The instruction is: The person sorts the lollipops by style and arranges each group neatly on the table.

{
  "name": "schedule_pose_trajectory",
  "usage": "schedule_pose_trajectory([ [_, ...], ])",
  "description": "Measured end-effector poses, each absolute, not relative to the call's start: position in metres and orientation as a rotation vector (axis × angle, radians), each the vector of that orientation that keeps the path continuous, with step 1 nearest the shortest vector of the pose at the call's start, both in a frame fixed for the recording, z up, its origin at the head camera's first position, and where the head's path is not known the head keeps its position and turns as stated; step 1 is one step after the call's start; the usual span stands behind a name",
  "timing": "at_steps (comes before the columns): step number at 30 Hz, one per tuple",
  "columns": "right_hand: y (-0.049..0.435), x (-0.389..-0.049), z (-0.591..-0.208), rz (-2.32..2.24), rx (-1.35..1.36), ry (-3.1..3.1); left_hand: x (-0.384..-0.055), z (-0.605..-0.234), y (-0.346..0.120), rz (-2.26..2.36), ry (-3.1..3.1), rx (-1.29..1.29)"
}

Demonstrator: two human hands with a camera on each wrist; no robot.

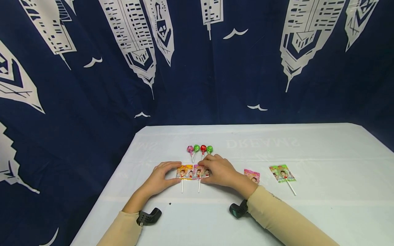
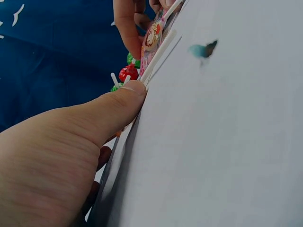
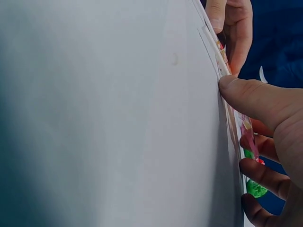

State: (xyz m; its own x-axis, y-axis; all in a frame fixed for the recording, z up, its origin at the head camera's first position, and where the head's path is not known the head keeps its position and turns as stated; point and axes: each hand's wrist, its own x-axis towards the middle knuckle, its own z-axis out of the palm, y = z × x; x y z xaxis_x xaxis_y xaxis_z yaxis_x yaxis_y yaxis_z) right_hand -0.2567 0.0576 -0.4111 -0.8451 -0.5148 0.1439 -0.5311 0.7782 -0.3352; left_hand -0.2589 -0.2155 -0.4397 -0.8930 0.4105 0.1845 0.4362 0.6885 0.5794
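Two flat-wrapped lollipops lie side by side on the table, their white sticks toward me. My left hand (image 1: pixel 158 178) holds the orange-wrapped lollipop (image 1: pixel 185 172) at its left end, index finger at the far edge and thumb at the near edge. My right hand (image 1: pixel 223 172) holds the pink-wrapped lollipop (image 1: pixel 198 172) in the same way. The two wrappers meet or nearly meet. In the left wrist view the left thumb (image 2: pixel 120 104) lies at the wrapper's edge; the right thumb (image 3: pixel 244 92) presses low near the table in the right wrist view.
Just beyond the hands lie several ball lollipops, pink (image 1: pixel 190 149), red (image 1: pixel 203 148) and green (image 1: pixel 196 148). Another pink-wrapped piece (image 1: pixel 252 175) is partly covered by my right forearm. A green-wrapped lollipop (image 1: pixel 282 172) lies farther right on the white-covered table (image 1: pixel 338 191).
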Motion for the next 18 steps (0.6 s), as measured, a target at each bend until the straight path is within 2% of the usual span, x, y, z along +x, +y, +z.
schedule_pose_trajectory([
  [18,0.0617,-0.2547,-0.4117,0.638,0.887,-2.891,-0.2596,-0.4413,-0.215,-0.985,-2.845,-0.707],
])
